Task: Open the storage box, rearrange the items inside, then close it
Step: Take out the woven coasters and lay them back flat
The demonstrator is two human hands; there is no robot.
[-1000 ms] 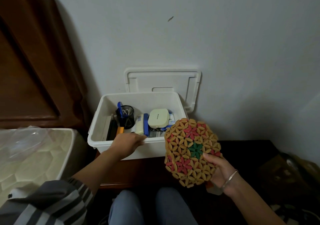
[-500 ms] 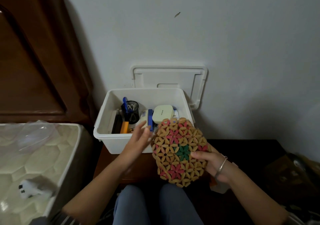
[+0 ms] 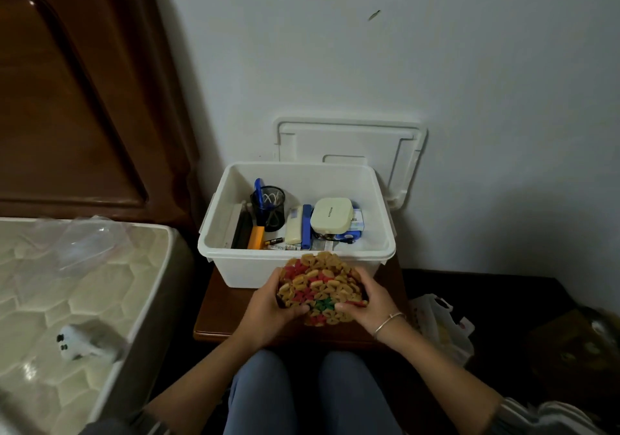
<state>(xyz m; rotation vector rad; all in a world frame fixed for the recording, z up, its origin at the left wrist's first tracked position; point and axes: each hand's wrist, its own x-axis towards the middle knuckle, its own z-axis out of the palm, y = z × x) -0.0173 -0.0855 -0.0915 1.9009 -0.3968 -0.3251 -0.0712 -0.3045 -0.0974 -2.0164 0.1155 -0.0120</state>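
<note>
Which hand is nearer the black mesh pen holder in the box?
Left. The left hand grips the left edge of the woven mat, directly in front of the pen holder; the right hand grips its right edge, farther off to the side.

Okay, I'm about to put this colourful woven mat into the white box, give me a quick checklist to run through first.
1. Lid out of the way: ok. The lid leans on the wall behind the storage box.
2. Grip on the mat: ok. The left hand and right hand hold it from either side, bent into a curve.
3. Room for the mat inside: cannot tell. The pen holder, cream case and smaller items cover most of the floor.
4. Box steady: ok. It sits flat on the wooden stand.
</note>
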